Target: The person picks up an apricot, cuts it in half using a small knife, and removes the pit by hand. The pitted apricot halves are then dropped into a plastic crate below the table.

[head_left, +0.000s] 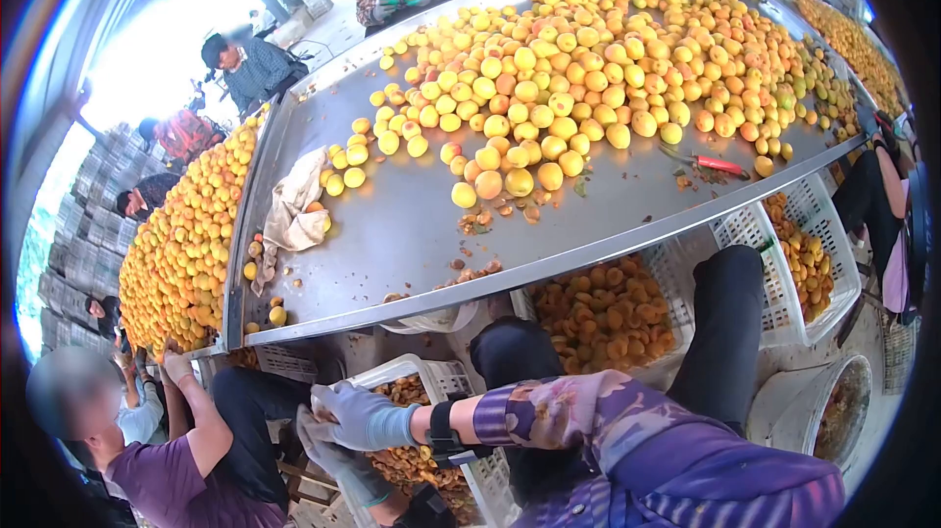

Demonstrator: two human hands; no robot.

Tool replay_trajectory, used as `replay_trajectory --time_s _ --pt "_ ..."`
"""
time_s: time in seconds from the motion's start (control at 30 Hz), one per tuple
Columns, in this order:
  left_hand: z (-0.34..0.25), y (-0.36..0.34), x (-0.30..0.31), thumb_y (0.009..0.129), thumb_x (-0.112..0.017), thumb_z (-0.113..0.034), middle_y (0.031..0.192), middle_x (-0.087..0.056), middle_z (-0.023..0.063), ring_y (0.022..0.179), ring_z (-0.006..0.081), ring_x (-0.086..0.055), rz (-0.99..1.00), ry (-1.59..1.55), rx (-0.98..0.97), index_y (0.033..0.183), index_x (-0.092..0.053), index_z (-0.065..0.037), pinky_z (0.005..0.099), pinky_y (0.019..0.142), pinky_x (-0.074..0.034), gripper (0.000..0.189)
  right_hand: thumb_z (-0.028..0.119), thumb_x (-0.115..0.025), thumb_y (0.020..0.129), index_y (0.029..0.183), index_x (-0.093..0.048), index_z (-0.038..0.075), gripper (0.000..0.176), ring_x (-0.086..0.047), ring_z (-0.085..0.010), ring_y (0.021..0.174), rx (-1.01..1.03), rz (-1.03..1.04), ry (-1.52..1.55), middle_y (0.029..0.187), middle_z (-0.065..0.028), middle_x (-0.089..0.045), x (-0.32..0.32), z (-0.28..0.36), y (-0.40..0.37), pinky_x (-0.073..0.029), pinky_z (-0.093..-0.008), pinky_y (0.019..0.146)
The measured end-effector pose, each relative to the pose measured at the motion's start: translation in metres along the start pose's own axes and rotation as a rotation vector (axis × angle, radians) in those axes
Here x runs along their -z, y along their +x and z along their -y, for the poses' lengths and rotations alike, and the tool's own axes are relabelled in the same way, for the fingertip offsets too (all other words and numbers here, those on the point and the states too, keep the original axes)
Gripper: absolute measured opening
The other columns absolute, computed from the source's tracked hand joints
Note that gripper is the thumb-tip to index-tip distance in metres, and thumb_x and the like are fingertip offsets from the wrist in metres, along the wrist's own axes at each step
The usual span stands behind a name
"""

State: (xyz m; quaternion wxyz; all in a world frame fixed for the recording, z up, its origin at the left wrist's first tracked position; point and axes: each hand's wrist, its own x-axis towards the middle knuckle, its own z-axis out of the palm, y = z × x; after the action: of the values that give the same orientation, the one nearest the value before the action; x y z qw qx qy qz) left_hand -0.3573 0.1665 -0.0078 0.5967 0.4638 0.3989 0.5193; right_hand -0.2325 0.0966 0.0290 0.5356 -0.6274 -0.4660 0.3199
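My right hand [361, 417], in a light grey-blue glove, reaches across to the left with its fingers bent inward against the other hand. What its fingers grip, if anything, is hidden. Just below it, my left hand [338, 454] wears a darker grey glove, its fingers stretched out and partly covered. Both hands are together above the left side of a white plastic crate [392, 368]. Inside that crate lie halved, orange-brown apricots [417, 469].
A metal table [392, 273] bears a large heap of apricots [588, 67], a red-handled knife [720, 165] and a crumpled cloth [299, 204]. Crates of fruit halves [608, 317] stand below, with a white bucket [833, 410] at right. A person in purple [186, 469] sits close on the left.
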Motion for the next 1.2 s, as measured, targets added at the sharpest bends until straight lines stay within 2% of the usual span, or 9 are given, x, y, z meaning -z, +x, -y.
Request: replay_trajectory --time_s 0.1,0.37,0.47,0.53,0.7,0.9,1.0,1.07,1.2 --pt "0.035 0.010 0.050 0.096 -0.050 -0.024 0.106 -0.062 0.0130 0.098 0.0213 -0.058 -0.147 0.824 -0.272 0.114 -0.056 0.004 0.0342 0.091 -0.045 0.034 0.037 -0.055 0.090 0.098 -0.059 0.001 0.037 -0.059 -0.0418 0.092 0.204 0.060 -0.188 0.102 -0.0256 -0.058 0.020 -0.013 -0.014 -0.047 -0.0485 0.077" --pt "0.018 -0.020 -0.152 0.091 -0.059 -0.011 0.104 -0.063 0.0074 0.096 0.0118 -0.055 0.435 0.257 -0.047 0.110 -0.061 0.005 0.0268 0.086 -0.045 0.025 0.017 -0.064 0.086 0.094 -0.065 0.005 0.014 -0.065 -0.0320 0.072 0.238 -0.507 -0.431 0.080 -0.0142 -0.066 0.235 -0.023 -0.112 -0.051 -0.0379 0.063" --pt "0.028 -0.018 -0.227 0.090 -0.060 -0.016 0.100 -0.064 0.0082 0.090 0.0130 -0.058 0.781 0.396 -0.225 0.111 -0.062 0.002 0.0246 0.082 -0.046 0.028 0.010 -0.063 0.081 0.094 -0.062 0.004 0.015 -0.063 -0.0343 0.075 0.204 -0.611 -0.780 0.084 -0.0142 -0.065 0.332 0.002 -0.169 -0.051 -0.0408 0.067" --pt "0.024 -0.025 -0.276 0.088 -0.062 -0.019 0.099 -0.064 0.0087 0.088 0.0134 -0.059 0.841 0.344 0.079 0.110 -0.062 0.002 0.0260 0.080 -0.047 0.030 0.010 -0.063 0.080 0.096 -0.061 0.004 0.018 -0.064 -0.0324 0.078 0.051 -0.760 -0.874 0.083 -0.0141 -0.064 0.374 0.007 -0.197 -0.051 -0.0375 0.069" --pt "0.100 0.036 -0.360 0.089 -0.063 -0.021 0.095 -0.060 0.0008 0.076 0.0070 -0.051 1.006 0.523 -0.071 0.115 -0.060 -0.002 0.0211 0.066 -0.042 0.033 0.017 -0.066 0.081 0.101 -0.058 0.005 0.025 -0.061 -0.0342 0.091 -0.354 -0.984 -1.152 0.098 -0.0164 -0.061 0.459 -0.060 -0.233 -0.048 -0.0399 0.077" --pt "0.163 0.097 -0.421 0.086 -0.066 -0.026 0.102 -0.061 0.0043 0.082 0.0092 -0.056 0.845 0.843 -0.316 0.123 -0.054 -0.001 0.0228 0.067 -0.046 0.046 0.023 -0.066 0.078 0.111 -0.055 0.009 0.038 -0.059 -0.0345 0.096 -0.655 -0.857 -1.422 0.102 -0.0145 -0.060 0.509 -0.121 -0.242 -0.048 -0.0433 0.081" --pt "0.192 0.110 -0.437 0.084 -0.065 -0.036 0.114 -0.062 0.0131 0.098 0.0266 -0.062 0.788 0.873 -0.338 0.125 -0.052 -0.004 0.0349 0.086 -0.048 0.054 0.026 -0.065 0.079 0.103 -0.058 0.007 0.032 -0.058 -0.0356 0.095 -0.703 -0.766 -1.048 0.096 -0.0153 -0.061 0.514 -0.135 -0.255 -0.045 -0.0450 0.082" --pt "0.164 0.086 -0.446 0.087 -0.065 -0.030 0.109 -0.062 0.0060 0.091 0.0160 -0.060 0.905 0.359 0.276 0.121 -0.056 -0.003 0.0277 0.081 -0.048 0.044 0.027 -0.066 0.079 0.101 -0.059 0.007 0.031 -0.059 -0.0353 0.095 -0.698 -0.738 -1.096 0.096 -0.0148 -0.061 0.512 -0.130 -0.255 -0.045 -0.0448 0.081" --pt "0.140 0.032 -0.446 0.089 -0.064 -0.023 0.099 -0.063 0.0005 0.088 0.0085 -0.056 1.146 0.372 0.223 0.111 -0.063 -0.003 0.0236 0.075 -0.047 0.030 0.029 -0.069 0.076 0.102 -0.061 0.008 0.035 -0.058 -0.0337 0.096 -0.632 -0.640 -1.161 0.099 -0.0126 -0.062 0.512 -0.131 -0.257 -0.045 -0.0438 0.082"
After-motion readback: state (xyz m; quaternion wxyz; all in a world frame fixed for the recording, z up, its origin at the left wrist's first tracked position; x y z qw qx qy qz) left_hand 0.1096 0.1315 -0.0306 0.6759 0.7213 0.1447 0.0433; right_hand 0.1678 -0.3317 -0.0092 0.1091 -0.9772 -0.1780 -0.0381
